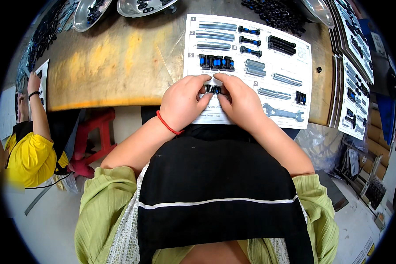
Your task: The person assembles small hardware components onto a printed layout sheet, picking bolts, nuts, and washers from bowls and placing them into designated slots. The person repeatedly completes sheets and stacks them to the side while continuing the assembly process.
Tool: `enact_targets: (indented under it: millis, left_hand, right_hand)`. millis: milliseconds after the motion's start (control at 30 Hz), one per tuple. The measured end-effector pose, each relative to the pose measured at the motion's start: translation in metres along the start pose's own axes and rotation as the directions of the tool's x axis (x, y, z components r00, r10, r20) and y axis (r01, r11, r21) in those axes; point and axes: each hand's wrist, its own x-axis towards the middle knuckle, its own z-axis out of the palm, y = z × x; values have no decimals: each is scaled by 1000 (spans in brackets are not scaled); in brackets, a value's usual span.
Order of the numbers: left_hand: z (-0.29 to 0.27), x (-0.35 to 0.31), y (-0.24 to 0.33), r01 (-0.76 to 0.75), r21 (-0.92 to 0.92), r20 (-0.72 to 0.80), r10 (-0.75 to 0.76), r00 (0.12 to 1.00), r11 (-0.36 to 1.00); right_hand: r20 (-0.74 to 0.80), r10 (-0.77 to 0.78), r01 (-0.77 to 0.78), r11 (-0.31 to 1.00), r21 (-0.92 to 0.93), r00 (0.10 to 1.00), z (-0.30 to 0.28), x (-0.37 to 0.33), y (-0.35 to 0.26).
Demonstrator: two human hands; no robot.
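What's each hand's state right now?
Left hand: curled beside the small black screws, at their left; firm hold unclear.
Right hand: curled at their right; firm hold unclear.

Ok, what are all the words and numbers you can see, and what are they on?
White card in the middle: a title, boxed numbers and captions, which I won't copy out; the smallest are unreadable.
Stacked cards at right: print too small.
Yellow-and-white label, lower right: too blurred.

The left hand [185, 100] and right hand [242, 100] curve in from either side of small dark screws [213, 89] over a white printed sheet [192, 72]. Black bolts [216, 62] (some banded blue) show just beyond; a metal bowl [80, 18] sits at the upper left of the workbench [114, 86].
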Motion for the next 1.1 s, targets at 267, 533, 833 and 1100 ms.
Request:
enact_targets:
  millis: [267,533,833,1100]
  left_hand:
    - [-2,0,-3,30,-41,68,-27,997,999]
    - [-41,22,-16,226,-300,87,-209,974,927]
    - [3,209,3,-80,116,115,67,991,990]
    - [48,269,15,-77,468,232,-38,972,880]
  right_hand:
    - [50,21,-21,1000,0,999,2,2,-1]
    - [-56,116,-118,992,-31,992,-56,15,17]
    - [-313,283,-408,777,-480,907,-117,117,103]
    - [-310,282,-417,685,-597,908,-107,142,107]
